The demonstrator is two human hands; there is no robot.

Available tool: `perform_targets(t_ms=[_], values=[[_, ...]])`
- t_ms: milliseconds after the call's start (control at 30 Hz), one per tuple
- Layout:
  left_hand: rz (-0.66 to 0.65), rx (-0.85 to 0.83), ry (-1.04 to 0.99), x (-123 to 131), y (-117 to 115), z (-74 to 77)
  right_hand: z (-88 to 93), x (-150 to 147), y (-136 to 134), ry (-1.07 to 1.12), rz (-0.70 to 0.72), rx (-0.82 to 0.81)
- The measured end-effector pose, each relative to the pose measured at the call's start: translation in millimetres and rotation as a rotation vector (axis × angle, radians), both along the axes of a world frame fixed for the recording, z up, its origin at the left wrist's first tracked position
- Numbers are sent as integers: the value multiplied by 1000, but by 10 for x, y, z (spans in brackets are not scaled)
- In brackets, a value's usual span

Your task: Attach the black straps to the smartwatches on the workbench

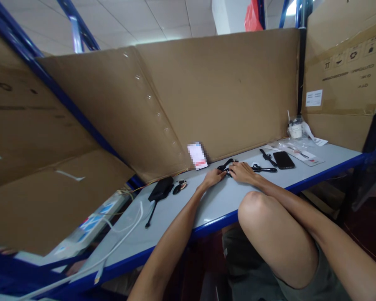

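My left hand [215, 178] and my right hand [242, 172] meet over the grey tabletop, fingers closed around a small black piece [228, 172] that looks like part of a wristwatch. Most of it is hidden by the fingers. Just behind the hands lies a black strap [226, 164]. To the right of my right hand, a black watch-like item [265, 169] rests flat, and a similar black strapped item [268, 157] lies farther back. A black smartphone [283, 160] is beside them.
Cardboard panels [225, 92] wall the grey table [175, 217]. Left of the hands are a black pouch-like object [161, 188], small dark round pieces [179, 186] and a white cable [125, 238]. A cup [295, 128] and plastic packaging [296, 149] sit at back right. My raised knee [257, 205] is near the front edge.
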State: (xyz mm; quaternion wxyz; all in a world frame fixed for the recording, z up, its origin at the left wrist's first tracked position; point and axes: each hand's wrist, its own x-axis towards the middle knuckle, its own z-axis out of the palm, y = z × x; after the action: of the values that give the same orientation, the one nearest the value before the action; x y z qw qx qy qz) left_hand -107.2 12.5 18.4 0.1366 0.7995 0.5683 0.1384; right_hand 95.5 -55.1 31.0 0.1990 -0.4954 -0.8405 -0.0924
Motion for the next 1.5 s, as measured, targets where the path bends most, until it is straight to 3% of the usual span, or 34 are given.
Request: perform_targets(t_ms=[133, 333, 633, 967, 1267, 1500], values=[[-14, 15, -6, 19, -6, 17, -26, -21, -29, -43, 34, -73], [-45, -93, -158, -19, -23, 27, -1, -18, -38, -61, 98, -78], [-54, -118, -213, -12, -32, 46, 42, -34, -44, -65, -53, -100], [-62, -194, -235, -32, 19, 10, 37, -17, -54, -76, 23, -97], [-83, -166, -204, -50, 19, 7, 50, -24, -74, -62, 64, -106], [-53, -145, -239, -33, 14, 2, 57, -26, -38, -61, -45, -108]])
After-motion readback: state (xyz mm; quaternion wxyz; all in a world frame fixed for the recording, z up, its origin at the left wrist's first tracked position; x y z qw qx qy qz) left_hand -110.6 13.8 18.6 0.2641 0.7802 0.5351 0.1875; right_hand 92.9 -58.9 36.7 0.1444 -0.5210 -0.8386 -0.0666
